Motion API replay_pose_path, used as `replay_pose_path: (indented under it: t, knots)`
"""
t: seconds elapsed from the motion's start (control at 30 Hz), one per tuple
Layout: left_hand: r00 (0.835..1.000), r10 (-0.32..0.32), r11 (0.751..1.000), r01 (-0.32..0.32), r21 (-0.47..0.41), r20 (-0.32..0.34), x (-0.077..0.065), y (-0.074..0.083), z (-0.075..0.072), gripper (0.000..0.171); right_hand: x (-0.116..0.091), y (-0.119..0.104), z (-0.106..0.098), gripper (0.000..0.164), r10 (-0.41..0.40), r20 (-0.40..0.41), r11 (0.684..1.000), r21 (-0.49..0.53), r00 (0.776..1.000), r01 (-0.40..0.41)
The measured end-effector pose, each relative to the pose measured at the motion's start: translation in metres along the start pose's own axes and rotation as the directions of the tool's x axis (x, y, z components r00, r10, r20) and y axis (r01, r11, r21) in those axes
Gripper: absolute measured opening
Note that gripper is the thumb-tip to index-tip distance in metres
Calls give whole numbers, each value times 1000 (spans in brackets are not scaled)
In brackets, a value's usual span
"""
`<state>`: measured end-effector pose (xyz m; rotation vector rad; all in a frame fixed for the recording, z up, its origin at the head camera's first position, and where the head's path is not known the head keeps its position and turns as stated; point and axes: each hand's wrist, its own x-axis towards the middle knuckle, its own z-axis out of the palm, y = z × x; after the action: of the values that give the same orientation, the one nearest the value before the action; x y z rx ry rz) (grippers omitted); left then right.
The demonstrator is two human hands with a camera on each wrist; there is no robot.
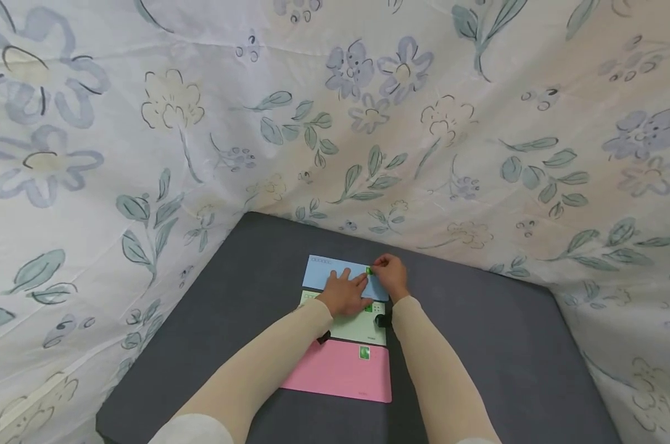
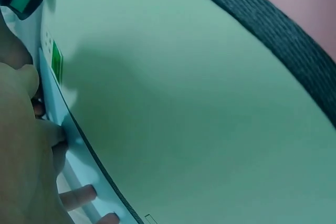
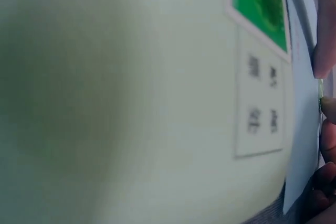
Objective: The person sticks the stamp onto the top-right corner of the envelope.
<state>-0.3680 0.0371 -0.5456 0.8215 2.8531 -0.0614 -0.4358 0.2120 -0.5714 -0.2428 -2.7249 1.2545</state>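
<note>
A blue envelope (image 1: 317,271) lies farthest from me on the dark table. My left hand (image 1: 345,295) rests on it with fingers spread, the thumb side over the light green envelope (image 1: 363,333) below. At the blue envelope's upper right corner, my right hand (image 1: 392,275) pinches a small green stamp (image 1: 369,270) between thumb and finger. The right wrist view shows that pinch edge-on, so whether the stamp lies fully flat is hard to tell. Another green stamp (image 3: 261,3) sits on the light green envelope, beside a printed box (image 3: 260,106).
Nearest me is a pink envelope (image 1: 340,373) bearing a green stamp (image 1: 364,352), partly covered by my left forearm. The three envelopes form a column on the dark grey table (image 1: 479,345). Floral cloth (image 1: 368,123) hangs around the table's back and sides.
</note>
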Motion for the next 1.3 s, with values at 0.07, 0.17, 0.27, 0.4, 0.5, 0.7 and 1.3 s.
replay_pose_path:
  t: [0.07,0.17,0.27,0.4,0.5,0.7,1.3]
  knots:
    - [1000,-7,1000,7,-27,7,0,0,0,76,0,0,0,8,-8,-2,1000,-5,1000,8]
    - [1000,-21,999,22,-32,11,0,0,1,75,0,0,1,8,-6,-2,1000,-12,1000,6]
    - [1000,-28,999,29,-31,10,1,1,1,75,1,0,2,8,2,-11,1000,-19,1000,-2]
    - [999,-31,999,32,-28,10,3,2,0,74,4,2,1,7,17,-14,1000,-26,1000,-18]
    - [999,-32,999,32,-38,7,4,2,1,73,4,2,0,7,17,-13,1000,-26,1000,-18]
    - [1000,-16,998,16,-65,-5,-2,0,-1,73,1,1,0,8,5,-16,999,-33,1000,-5]
    - [1000,12,993,-13,-119,-6,-12,-3,-3,74,3,6,-5,12,88,-16,986,143,996,-85]
